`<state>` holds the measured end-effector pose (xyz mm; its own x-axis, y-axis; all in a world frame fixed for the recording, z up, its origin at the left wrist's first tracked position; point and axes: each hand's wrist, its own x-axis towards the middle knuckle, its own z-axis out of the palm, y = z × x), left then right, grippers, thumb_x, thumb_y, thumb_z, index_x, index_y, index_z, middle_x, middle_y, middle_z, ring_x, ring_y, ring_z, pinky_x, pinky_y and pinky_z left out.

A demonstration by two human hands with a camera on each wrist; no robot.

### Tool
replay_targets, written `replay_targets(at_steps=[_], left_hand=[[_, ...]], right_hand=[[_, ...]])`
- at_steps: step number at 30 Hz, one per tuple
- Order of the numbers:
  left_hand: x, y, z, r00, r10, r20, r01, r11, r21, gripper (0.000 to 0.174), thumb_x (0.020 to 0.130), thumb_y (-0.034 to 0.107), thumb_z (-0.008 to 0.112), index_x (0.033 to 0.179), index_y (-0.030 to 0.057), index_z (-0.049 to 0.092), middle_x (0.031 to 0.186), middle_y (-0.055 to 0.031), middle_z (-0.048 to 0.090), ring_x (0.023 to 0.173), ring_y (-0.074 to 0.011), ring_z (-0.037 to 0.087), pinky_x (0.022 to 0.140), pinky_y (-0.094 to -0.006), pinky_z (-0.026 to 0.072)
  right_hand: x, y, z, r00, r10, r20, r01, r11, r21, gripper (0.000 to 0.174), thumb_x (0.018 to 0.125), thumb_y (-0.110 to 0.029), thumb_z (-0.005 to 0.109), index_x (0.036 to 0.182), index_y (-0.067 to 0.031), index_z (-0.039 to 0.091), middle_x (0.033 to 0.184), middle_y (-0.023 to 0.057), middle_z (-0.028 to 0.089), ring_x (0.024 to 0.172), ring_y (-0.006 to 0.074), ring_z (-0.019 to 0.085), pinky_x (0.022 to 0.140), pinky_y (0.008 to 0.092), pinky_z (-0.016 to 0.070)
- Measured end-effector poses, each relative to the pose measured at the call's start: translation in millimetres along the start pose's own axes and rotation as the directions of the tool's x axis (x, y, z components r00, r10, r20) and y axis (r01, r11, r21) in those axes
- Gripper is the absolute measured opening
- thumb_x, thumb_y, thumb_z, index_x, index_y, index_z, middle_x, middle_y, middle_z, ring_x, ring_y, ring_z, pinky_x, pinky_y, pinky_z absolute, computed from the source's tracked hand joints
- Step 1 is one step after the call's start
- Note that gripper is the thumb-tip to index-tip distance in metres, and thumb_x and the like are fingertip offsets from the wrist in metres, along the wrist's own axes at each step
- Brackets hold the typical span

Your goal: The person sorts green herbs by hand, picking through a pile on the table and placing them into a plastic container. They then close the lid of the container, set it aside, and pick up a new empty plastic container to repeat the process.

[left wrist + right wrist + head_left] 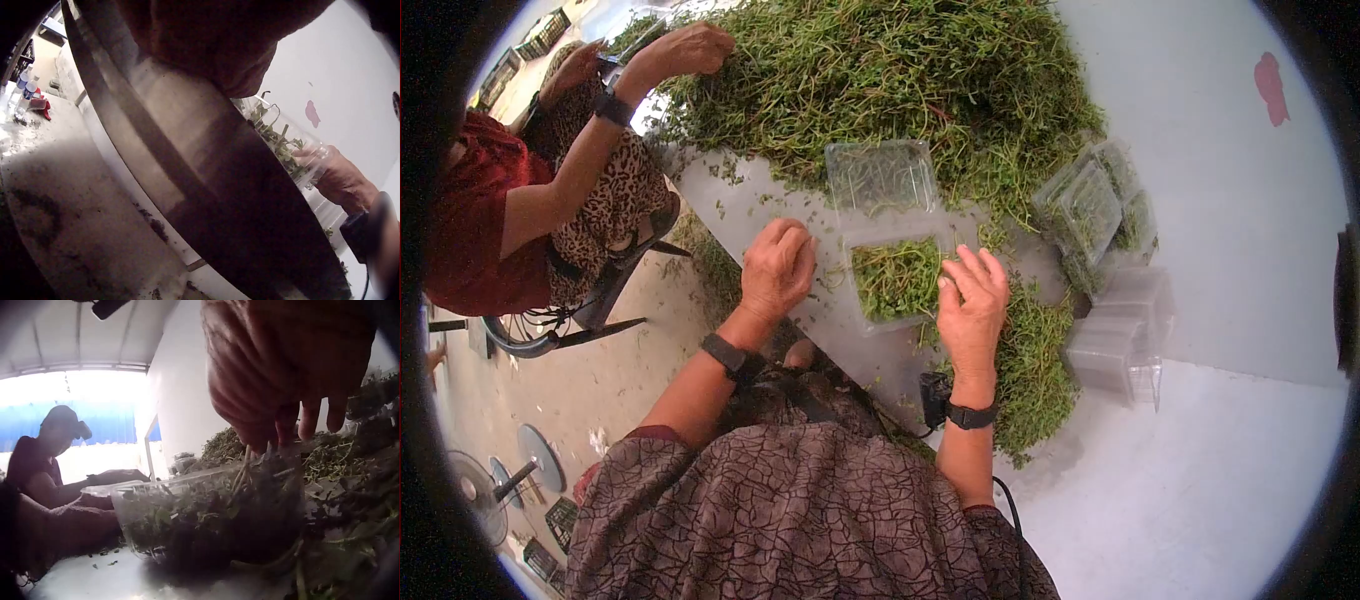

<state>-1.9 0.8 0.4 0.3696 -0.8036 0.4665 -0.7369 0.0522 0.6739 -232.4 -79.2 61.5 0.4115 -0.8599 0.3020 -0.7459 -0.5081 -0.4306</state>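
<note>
A clear plastic container [895, 281] full of leafy green sprigs sits on the table, its hinged lid [881, 175] folded back toward a big heap of greens. At its right rim is my right hand [973, 305], the fingers mostly straight and pointing down. In the right wrist view, the right hand's fingertips touch upright stems [242, 474] at the rim. My left hand [778, 268] hovers left of the container, fingers loosely curled, with nothing visible in it. Its fingertips are hidden in the left wrist view, where the container [284, 140] shows beyond the hand.
The heap of greens [900, 80] covers the far side, and a smaller pile [1035, 370] lies by my right wrist. Filled clear containers [1090, 215] are stacked at the right, near nested unfilled ones [1115, 335]. Another person [550, 210] sits at the left, reaching toward the heap.
</note>
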Motion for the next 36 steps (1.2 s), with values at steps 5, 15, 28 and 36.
replay_targets(at_steps=[5, 15, 28, 36], left_hand=[[1, 2, -1, 1.000, -0.008, -0.006, 0.008, 1.000, -0.007, 0.009, 0.078, 0.002, 0.062, 0.083, 0.0026, 0.055, 0.088, -0.0129, 0.059, 0.077, -0.0342, 0.059, 0.066, -0.0401, 0.0490], [1, 3, -2, 1.000, -0.015, 0.007, 0.015, 1.000, -0.022, 0.010, 0.078, 0.001, 0.062, 0.084, 0.0029, 0.054, 0.089, -0.0129, 0.059, 0.076, -0.0346, 0.059, 0.066, -0.0401, 0.0497], [1, 2, -1, 1.000, -0.019, 0.001, 0.019, 0.999, -0.051, 0.009, 0.078, 0.000, 0.062, 0.084, 0.0028, 0.055, 0.089, -0.0127, 0.059, 0.072, -0.0336, 0.059, 0.063, -0.0383, 0.0492], [1, 1, -1, 1.000, -0.011, 0.002, 0.011, 0.999, -0.033, 0.010, 0.078, 0.001, 0.063, 0.083, 0.0023, 0.054, 0.087, -0.0125, 0.059, 0.073, -0.0332, 0.059, 0.064, -0.0385, 0.0494]], right_hand=[[5, -4, 4, 0.997, -0.075, 0.022, 0.077, 0.992, -0.100, 0.020, 0.075, -0.005, 0.065, 0.094, -0.0033, 0.069, 0.116, 0.0128, 0.062, 0.121, 0.0338, 0.046, 0.103, 0.0481, 0.0330], [3, -4, -18, 0.997, -0.024, -0.077, 0.023, 1.000, -0.022, 0.018, 0.076, -0.005, 0.065, 0.094, -0.0028, 0.070, 0.117, 0.0139, 0.062, 0.120, 0.0340, 0.048, 0.101, 0.0438, 0.0370], [-42, -6, -20, 1.000, 0.014, 0.004, -0.014, 1.000, 0.008, 0.017, 0.076, -0.005, 0.065, 0.092, -0.0025, 0.070, 0.117, 0.0158, 0.062, 0.120, 0.0356, 0.047, 0.101, 0.0472, 0.0353], [-32, -16, -16, 0.998, -0.044, 0.035, 0.045, 0.999, -0.022, 0.018, 0.076, -0.009, 0.066, 0.092, -0.0028, 0.070, 0.118, 0.0167, 0.061, 0.122, 0.0369, 0.045, 0.102, 0.0483, 0.0340]])
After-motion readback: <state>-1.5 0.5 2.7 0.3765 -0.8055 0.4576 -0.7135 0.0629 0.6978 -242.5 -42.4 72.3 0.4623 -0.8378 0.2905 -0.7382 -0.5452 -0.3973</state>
